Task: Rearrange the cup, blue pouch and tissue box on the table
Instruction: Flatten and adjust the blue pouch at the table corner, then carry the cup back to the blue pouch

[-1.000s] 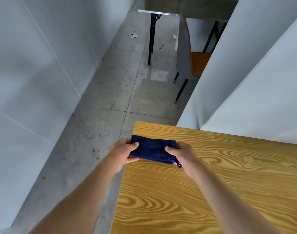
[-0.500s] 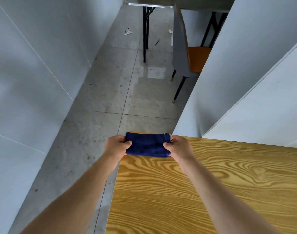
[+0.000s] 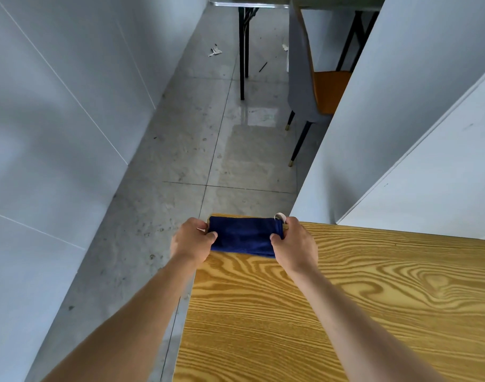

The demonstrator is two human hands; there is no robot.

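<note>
Left hand [image 3: 193,239] pinches one short end of the blue pouch [image 3: 242,235], thumb on top; right hand [image 3: 293,241] grips the other end the same way. The pouch sits at the far left corner of the wooden table [image 3: 346,312], a dark navy, soft-looking fabric rectangle with a small pale tag at its right end; no writing readable. Beyond lies grey tiled floor [image 3: 194,150], then a grey chair with an orange seat [image 3: 313,86].
</note>
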